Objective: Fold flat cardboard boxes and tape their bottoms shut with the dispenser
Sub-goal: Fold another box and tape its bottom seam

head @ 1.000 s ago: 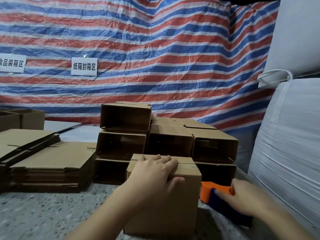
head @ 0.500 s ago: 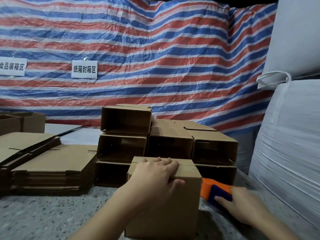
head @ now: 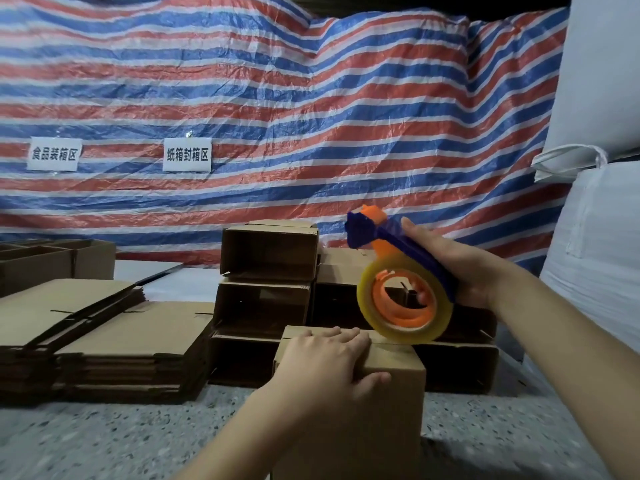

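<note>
Gripping the dispenser [head: 398, 268] by its blue handle, my right hand [head: 460, 268] has fingers curled round it and holds it in the air above the box [head: 377, 410], the clear tape roll hanging low and almost at the box's far top edge. My left hand [head: 329, 362] lies on the box top, fingers flat over the flaps and thumb down the near face, pressing rather than clasping. I see open room on the speckled table [head: 104, 441] to the left front of the box. Behind the box, touching or nearly so, stand stacked folded boxes [head: 266, 282] with their open sides toward me. Flat blanks [head: 114, 341] are piled at the left edge. White sacks [head: 595, 271] crowd the right side. Standing upright near the table's front, the box is plain brown, its top flaps closed with a seam showing
</note>
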### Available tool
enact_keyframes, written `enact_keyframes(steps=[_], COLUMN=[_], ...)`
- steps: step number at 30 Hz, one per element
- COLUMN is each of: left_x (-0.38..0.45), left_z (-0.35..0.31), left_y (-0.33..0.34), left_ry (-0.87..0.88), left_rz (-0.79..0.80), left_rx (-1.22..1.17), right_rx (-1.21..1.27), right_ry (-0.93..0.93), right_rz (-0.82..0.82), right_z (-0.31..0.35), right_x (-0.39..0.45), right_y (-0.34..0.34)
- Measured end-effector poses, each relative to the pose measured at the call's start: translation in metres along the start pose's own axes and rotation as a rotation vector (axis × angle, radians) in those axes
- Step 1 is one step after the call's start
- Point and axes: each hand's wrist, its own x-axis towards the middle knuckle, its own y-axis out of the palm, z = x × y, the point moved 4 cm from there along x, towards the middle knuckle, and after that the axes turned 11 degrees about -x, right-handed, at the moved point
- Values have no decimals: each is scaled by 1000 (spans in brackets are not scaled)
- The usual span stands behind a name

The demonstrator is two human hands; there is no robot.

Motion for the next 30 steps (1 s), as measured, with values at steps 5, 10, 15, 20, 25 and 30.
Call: enact_keyframes(steps=[5, 10, 15, 20, 25, 30], left_x=[-7, -1, 8, 9, 11, 10], left_z=[2, 31, 48, 53, 53, 52], left_y=[-11, -33, -52, -49, -50, -48], left_ry=[-83, -427, -582, -581, -610, -553], left_rz=[-194, -484, -458, -406, -364, -365], left_rx=[-419, -1188, -1617, -1626, -1654, -1740], right_rx=[-110, -168, -325, -367, -389, -400], right_ry=[170, 145, 118, 111, 103, 106], right_rz=[85, 124, 169, 168, 163, 166], right_z=[-2, -2, 10, 12, 13, 14], right_x=[17, 24, 28, 30, 29, 28], right_y=[12, 15, 20, 22, 22, 24])
